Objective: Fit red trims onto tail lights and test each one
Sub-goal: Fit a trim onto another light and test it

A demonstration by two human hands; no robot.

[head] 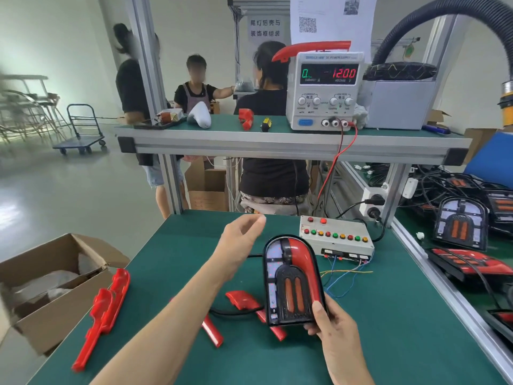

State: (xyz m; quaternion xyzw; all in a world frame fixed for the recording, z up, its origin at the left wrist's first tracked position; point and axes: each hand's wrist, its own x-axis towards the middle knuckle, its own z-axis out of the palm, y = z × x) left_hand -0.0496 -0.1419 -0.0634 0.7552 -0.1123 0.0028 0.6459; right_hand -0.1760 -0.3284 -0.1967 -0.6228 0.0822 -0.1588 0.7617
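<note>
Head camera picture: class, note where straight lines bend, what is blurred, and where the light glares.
Head view: wide-angle distortion bows the shelf rail and leans the frame posts outward; the left hand is slightly motion-blurred at its fingertips, while the right hand and the tail light it holds look sharp; the far left background is smeared; daylight glares off the floor; the power supply digits glow and read clearly.
</note>
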